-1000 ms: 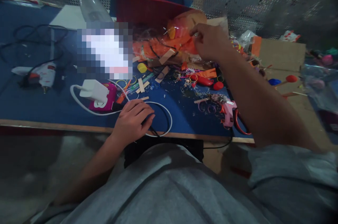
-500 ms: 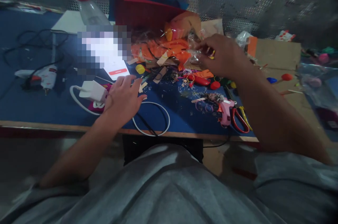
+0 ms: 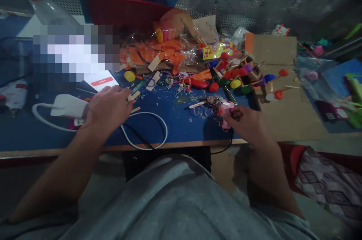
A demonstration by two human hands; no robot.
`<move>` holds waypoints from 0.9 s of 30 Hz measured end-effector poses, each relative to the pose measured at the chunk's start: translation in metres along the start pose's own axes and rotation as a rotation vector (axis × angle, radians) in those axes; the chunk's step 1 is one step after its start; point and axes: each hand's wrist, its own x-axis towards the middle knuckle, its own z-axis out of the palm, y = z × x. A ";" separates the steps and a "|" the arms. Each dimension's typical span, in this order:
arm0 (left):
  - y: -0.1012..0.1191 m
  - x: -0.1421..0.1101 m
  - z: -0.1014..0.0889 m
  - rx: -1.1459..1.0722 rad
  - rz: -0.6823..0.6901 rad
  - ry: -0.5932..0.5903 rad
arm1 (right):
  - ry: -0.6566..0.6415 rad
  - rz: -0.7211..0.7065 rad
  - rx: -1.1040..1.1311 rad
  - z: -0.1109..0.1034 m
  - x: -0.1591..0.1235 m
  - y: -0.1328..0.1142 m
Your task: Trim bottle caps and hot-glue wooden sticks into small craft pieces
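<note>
Left hand (image 3: 106,109): yours, spread by loose sticks (image 3: 134,96)
Right hand (image 3: 251,122): curled at glue gun (image 3: 226,108); pinch unclear
Red ball (image 3: 283,72): apparently stick-mounted

Quantities: two glue guns, comprising one pink unit (image 3: 227,110) and one white unit (image 3: 16,96); one white charger (image 3: 69,106); one red-capped bottle (image 3: 52,12); one yellow-labelled packet (image 3: 217,50); one red sheet (image 3: 121,12). Wooden sticks (image 3: 133,97): several, exact count indeterminable.

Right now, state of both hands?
Left hand: palm down beside the wooden sticks; grip can't be told.
Right hand: fingers curled at the pink glue gun; can't tell if gripping.
</note>
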 end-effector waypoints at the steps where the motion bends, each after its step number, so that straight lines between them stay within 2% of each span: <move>1: 0.002 0.000 -0.002 0.021 -0.006 -0.003 | 0.006 0.020 -0.002 0.005 -0.003 0.000; 4: 0.006 0.001 -0.007 0.059 -0.035 -0.016 | 0.005 0.079 0.013 0.012 -0.006 -0.003; 9: 0.006 -0.002 -0.010 0.036 -0.094 -0.002 | 0.052 0.065 0.052 0.019 -0.004 0.001; 11: 0.003 -0.005 -0.010 0.011 -0.112 0.025 | 0.103 0.071 0.187 0.022 -0.004 0.004; 14: 0.002 -0.011 -0.013 -0.064 -0.121 0.122 | 0.183 0.071 0.520 0.024 -0.004 0.005; 18: 0.006 -0.019 -0.023 -0.161 -0.104 0.252 | 0.263 0.088 0.857 0.015 -0.002 -0.004; 23: 0.019 -0.023 -0.031 -0.247 -0.034 0.322 | 0.245 0.063 0.931 0.001 0.006 -0.021; 27: 0.031 -0.018 -0.031 -0.518 -0.017 0.375 | 0.247 0.013 1.063 -0.006 0.016 -0.044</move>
